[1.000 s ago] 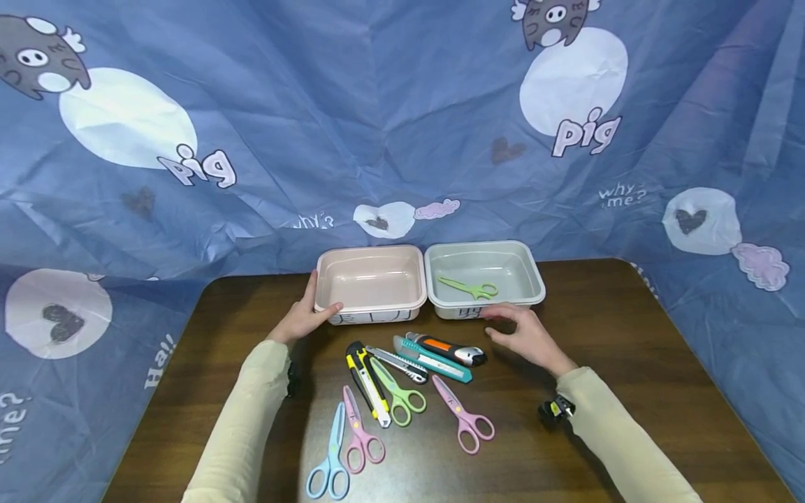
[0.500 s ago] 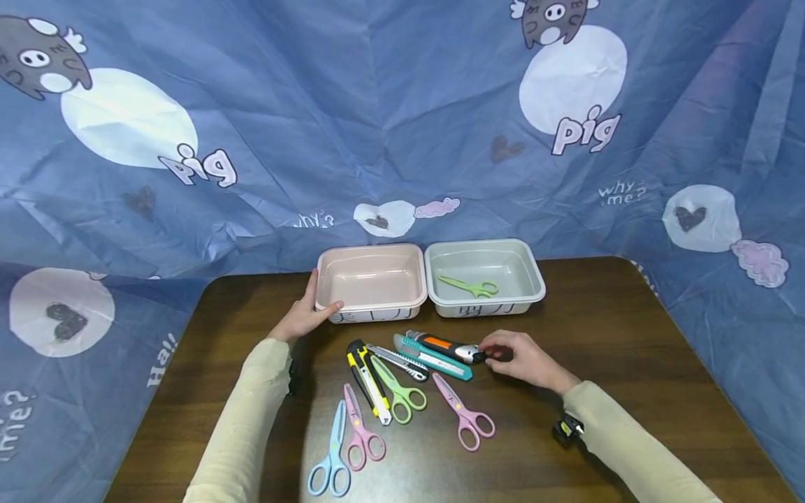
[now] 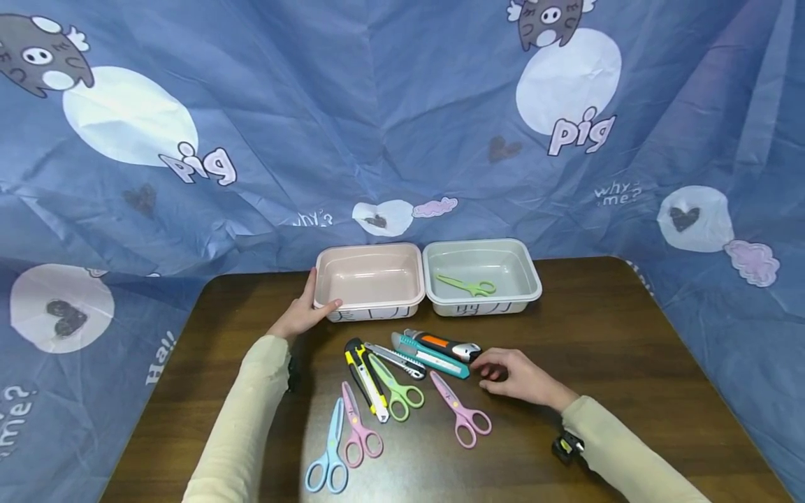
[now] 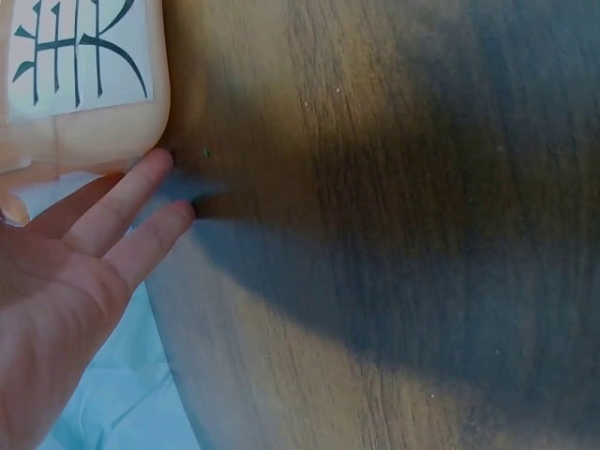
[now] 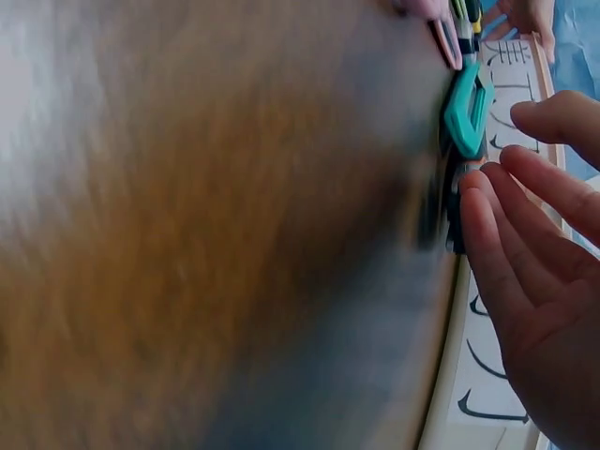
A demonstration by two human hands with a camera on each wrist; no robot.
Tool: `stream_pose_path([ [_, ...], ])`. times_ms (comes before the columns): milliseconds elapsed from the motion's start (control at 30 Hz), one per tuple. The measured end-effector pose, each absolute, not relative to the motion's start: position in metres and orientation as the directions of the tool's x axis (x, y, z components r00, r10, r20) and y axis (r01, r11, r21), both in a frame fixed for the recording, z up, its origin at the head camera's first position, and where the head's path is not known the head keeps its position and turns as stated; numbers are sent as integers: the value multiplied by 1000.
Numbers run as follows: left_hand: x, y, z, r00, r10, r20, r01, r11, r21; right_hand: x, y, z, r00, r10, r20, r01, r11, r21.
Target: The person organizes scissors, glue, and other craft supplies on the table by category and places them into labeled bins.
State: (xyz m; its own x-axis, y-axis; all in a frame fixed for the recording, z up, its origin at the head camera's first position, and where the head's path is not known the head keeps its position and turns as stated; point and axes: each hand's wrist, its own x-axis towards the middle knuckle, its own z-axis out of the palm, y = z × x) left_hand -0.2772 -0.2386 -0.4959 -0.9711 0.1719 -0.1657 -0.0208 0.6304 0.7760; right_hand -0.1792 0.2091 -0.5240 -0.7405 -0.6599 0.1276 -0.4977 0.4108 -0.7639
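My left hand rests at the near left corner of a pink plastic bin, thumb along its front and fingers by its left side. In the left wrist view its fingers look extended, with tips at the bin's lower edge. My right hand, nothing in it, is just right of the handle ends of a teal box cutter and a black-and-orange box cutter. Its fingers are loosely bent. The right wrist view shows the teal cutter just beyond the fingertips. Pink scissors lie below that hand.
A grey-green bin holding green scissors stands beside the pink one. A silver cutter, a yellow-black cutter, green scissors, other pink scissors and blue scissors lie on the brown table.
My right hand has come down from the grey-green bin's front, past the end of the black-and-orange cutter, to beside the teal cutter. The left hand has stayed at the pink bin.
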Motion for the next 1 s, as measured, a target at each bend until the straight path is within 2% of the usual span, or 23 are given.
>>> stream_pose_path([
  [333, -276, -238, -497, -970, 166, -176, -29, 641, 767, -164, 200, -525, -694, -720, -7, -467, 457, -757],
  [567, -274, -237, -496, -970, 155, -187, -46, 639, 768, -154, 196, -529, -668, -744, -30, -487, 467, -738],
  [667, -275, -237, -495, -969, 151, -194, -58, 626, 778, -149, 192, -530, -671, -742, -17, -540, 504, -675],
  [900, -275, -236, -495, -969, 145, -199, -72, 606, 792, -143, 179, -531, -655, -756, 21, -690, 586, -424],
  [1000, -274, -237, -494, -972, 147, -186, -58, 613, 788, -145, 176, -531, -678, -735, 8, -672, 616, -410],
])
